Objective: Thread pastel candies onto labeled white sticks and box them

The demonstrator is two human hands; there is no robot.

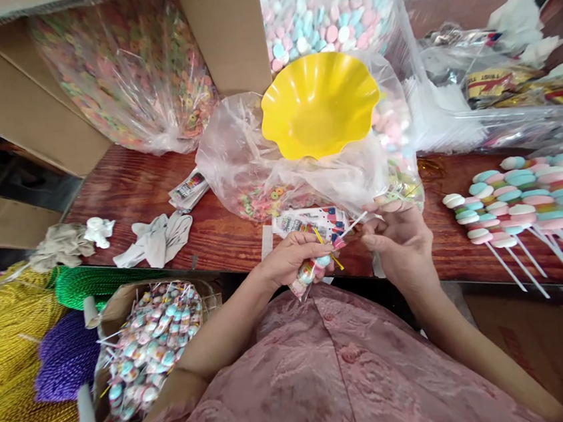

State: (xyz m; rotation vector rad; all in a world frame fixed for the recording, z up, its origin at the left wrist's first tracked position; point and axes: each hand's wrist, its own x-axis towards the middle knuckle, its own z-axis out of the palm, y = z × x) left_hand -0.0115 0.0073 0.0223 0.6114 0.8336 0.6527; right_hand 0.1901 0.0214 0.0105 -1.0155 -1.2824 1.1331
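Observation:
My left hand is closed around a marshmallow candy stick in a clear wrapper, with pastel pieces stacked on it. A yellow twist tie crosses the wrapper's neck, its ends sticking out. The white stick points up and right toward my right hand. The right fingers are curled with the thumb close to them at the stick's end; whether they grip the stick or a small piece is not clear. Beneath my hands, printed clear wrappers lie on the reddish wooden table.
A yellow wavy bowl rests on a plastic candy bag. Unwrapped marshmallow sticks lie at right, below a clear bin. A box of wrapped sticks and coiled cords stand at lower left. Crumpled gloves lie left.

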